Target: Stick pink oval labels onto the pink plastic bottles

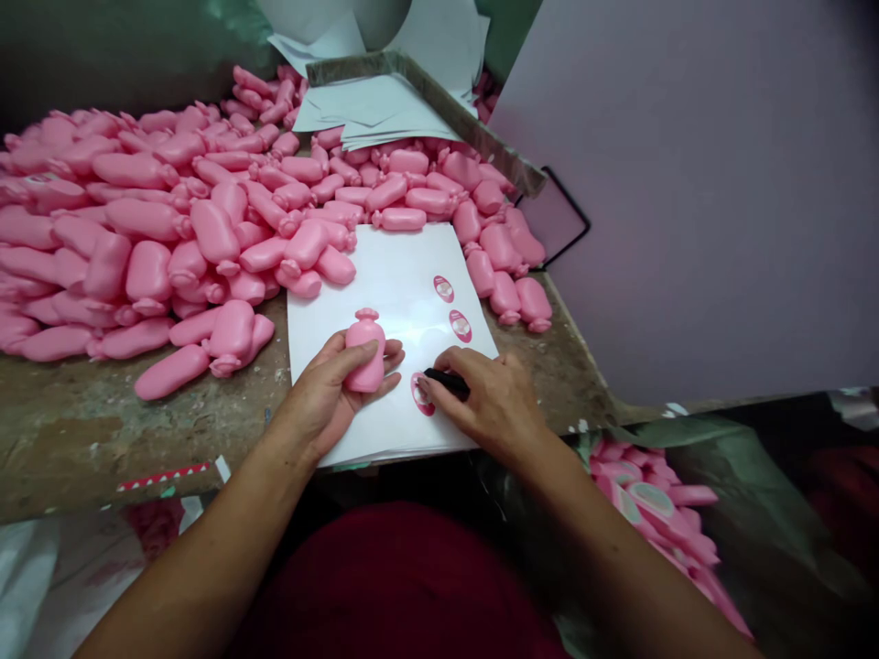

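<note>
My left hand (322, 389) holds a small pink plastic bottle (366, 355) upright, its flared neck pointing away from me and its plain face up. The bottle is over a stack of white sheets (385, 265) at the table's front edge. In my right hand (498, 394) is a black tool (448, 383), perhaps a knife or a pen; its tip is too small to make out. The right fingertips are at the edge of an oval pink-and-white sticker (421, 394) on the top sheet. Two more such stickers, a middle one (460, 326) and a far one (443, 289), lie beyond it.
A large heap of pink bottles (137, 220) covers the left and back of the worktable (103, 439). More white sheets (385, 105) lie behind, beside a worn wooden bar (467, 119). A pale panel (687, 201) stands at right. Below it, a bag (775, 513) holds labelled pink bottles (659, 503).
</note>
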Tool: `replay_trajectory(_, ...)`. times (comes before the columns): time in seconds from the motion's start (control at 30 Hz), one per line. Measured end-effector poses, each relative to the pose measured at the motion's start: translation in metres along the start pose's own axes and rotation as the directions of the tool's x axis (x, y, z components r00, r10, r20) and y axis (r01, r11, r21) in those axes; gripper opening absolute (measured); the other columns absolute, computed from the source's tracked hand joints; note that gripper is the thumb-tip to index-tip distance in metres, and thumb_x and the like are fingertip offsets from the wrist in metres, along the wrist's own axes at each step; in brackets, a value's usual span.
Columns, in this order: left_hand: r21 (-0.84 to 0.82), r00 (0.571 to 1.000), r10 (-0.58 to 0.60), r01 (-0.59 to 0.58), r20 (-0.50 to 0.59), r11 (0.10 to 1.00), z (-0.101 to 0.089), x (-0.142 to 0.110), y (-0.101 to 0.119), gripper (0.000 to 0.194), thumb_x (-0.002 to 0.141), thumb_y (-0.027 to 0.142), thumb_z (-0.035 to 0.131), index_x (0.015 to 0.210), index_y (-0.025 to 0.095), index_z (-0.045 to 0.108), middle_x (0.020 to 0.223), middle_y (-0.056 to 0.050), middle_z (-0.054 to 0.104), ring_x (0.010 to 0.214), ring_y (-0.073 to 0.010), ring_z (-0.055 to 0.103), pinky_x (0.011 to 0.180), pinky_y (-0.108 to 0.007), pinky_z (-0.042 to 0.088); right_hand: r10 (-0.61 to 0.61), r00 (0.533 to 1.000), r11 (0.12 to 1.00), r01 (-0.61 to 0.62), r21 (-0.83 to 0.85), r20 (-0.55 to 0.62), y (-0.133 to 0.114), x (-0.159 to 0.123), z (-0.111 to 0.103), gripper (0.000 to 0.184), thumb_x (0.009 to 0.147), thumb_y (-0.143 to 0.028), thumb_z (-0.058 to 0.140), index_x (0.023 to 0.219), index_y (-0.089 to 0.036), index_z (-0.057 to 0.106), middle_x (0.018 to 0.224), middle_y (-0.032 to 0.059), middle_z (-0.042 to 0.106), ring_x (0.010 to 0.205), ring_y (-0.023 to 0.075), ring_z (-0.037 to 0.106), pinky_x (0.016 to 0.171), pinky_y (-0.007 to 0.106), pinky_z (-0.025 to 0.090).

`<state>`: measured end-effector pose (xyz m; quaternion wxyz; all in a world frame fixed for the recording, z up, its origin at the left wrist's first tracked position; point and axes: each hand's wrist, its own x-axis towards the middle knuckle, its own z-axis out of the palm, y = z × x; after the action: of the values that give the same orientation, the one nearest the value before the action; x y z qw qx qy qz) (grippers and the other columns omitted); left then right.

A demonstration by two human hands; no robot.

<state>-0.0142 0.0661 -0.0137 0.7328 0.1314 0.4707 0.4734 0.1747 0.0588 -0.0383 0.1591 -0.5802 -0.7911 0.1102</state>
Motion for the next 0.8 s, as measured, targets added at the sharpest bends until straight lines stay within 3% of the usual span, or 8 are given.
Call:
replay_trajectory(0.17, 0.012, 1.000, 0.008, -0.008, -0.002, 1.000, 0.001, 0.000, 0.000, 0.021, 0.083, 0.012, 0.065, 0.103, 0.017, 0.061, 0.093, -0.009, 0.077, 0.098, -0.0216, 0.073, 0.095, -0.040, 0.056, 0.062, 0.998, 0.997, -0.064, 0.053, 0.026, -0.002, 0.005, 0.000, 0.015, 0.088, -0.031, 0.062, 0.078, -0.019, 0.062, 0.075, 0.0026, 0.072, 0.065, 0.0168, 0.057, 0.072, 0.034, 0.029)
replay_trajectory(0.27, 0.007, 1.000, 0.018, -0.018, -0.022, 1.000, 0.002, 0.001, -0.001, 0.018, 0.084, 0.010, 0.064, 0.100, 0.016, 0.060, 0.091, -0.009, 0.076, 0.095, -0.0206, 0.073, 0.093, -0.038, 0.057, 0.153, 0.983, 0.950, -0.174, 0.258, 0.101, 0.000, 0.009, -0.006, 0.021, 0.082, -0.035, 0.063, 0.068, -0.020, 0.057, 0.063, 0.0000, 0.062, 0.059, 0.0144, 0.048, 0.066, 0.032, 0.031)
replay_trajectory(0.4, 0.016, 0.999, 0.051, -0.050, -0.018, 0.999, 0.001, 0.001, -0.003, 0.021, 0.082, 0.009, 0.065, 0.101, 0.016, 0.059, 0.090, -0.008, 0.075, 0.093, -0.0190, 0.074, 0.091, -0.034, 0.058, 0.227, 0.951, 0.670, -0.308, 0.675, 0.209, 0.003, 0.010, -0.021, 0.029, 0.078, -0.045, 0.064, 0.065, -0.021, 0.052, 0.059, -0.0025, 0.054, 0.056, 0.0121, 0.043, 0.056, 0.028, 0.031)
replay_trajectory(0.6, 0.105, 0.994, 0.109, -0.112, 0.030, 0.988, -0.001, -0.001, -0.005, 0.031, 0.079, 0.015, 0.071, 0.107, 0.019, 0.056, 0.097, -0.006, 0.073, 0.087, -0.0191, 0.073, 0.077, -0.031, 0.058, 0.199, 0.943, 0.374, -0.324, 0.869, 0.266, -0.006, 0.010, -0.033, 0.030, 0.078, -0.045, 0.069, 0.068, -0.021, 0.055, 0.055, -0.0063, 0.048, 0.051, 0.0086, 0.033, 0.054, 0.026, 0.028)
replay_trajectory(0.67, 0.116, 0.990, 0.129, -0.136, 0.060, 0.984, -0.001, -0.005, -0.007, 0.033, 0.079, 0.020, 0.074, 0.106, 0.019, 0.056, 0.098, -0.004, 0.071, 0.083, -0.0156, 0.071, 0.074, -0.027, 0.056, 0.179, 0.950, 0.363, -0.305, 0.881, 0.255, -0.012, 0.011, -0.033, 0.029, 0.078, -0.044, 0.069, 0.068, -0.021, 0.055, 0.056, -0.0065, 0.047, 0.052, 0.0085, 0.033, 0.054, 0.026, 0.027)
replay_trajectory(0.8, 0.162, 0.985, 0.146, -0.159, 0.090, 0.974, -0.001, -0.020, -0.011, 0.046, 0.072, 0.028, 0.083, 0.109, 0.022, 0.057, 0.089, 0.002, 0.064, 0.078, -0.0094, 0.062, 0.072, -0.020, 0.050, 0.155, 0.964, 0.461, -0.264, 0.848, 0.216, -0.023, 0.013, -0.029, 0.027, 0.077, -0.040, 0.068, 0.065, -0.021, 0.053, 0.057, -0.0058, 0.046, 0.054, 0.0096, 0.037, 0.053, 0.026, 0.029)
